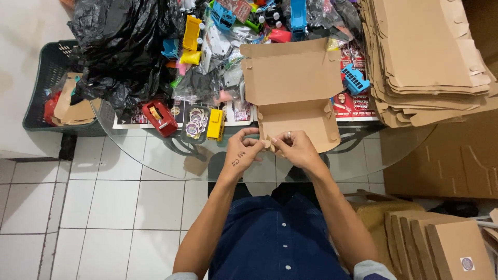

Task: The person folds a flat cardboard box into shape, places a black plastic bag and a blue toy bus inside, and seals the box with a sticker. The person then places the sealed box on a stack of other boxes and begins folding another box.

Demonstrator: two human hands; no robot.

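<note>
Near edge of the worktop (pixel 155 161): your two hands meet at the front wall of a half-folded cardboard box (pixel 293 98), its lid standing open behind.
Left hand (pixel 243 153): fingers curled, grip pinched on a small flap at the box's front left corner.
Right hand (pixel 296 149): fingers bunched and pressed together on the same front wall, a ring showing on one finger.
Step in hand: by my reading, you are folding and tucking the front flap so the wall locks.
Next move calls for: a steady pinch from both sides and the tab lined up with its slot; thin card will crease if forced.
Around you: stack of flat box blanks (pixel 430 57) at the right, toy trucks (pixel 215 124) and a red tape dispenser (pixel 161 118) to the left, a black plastic bag (pixel 122 46) beyond.
Hard to make out: the tab itself is hidden under your fingertips; the blanks run off the frame.
</note>
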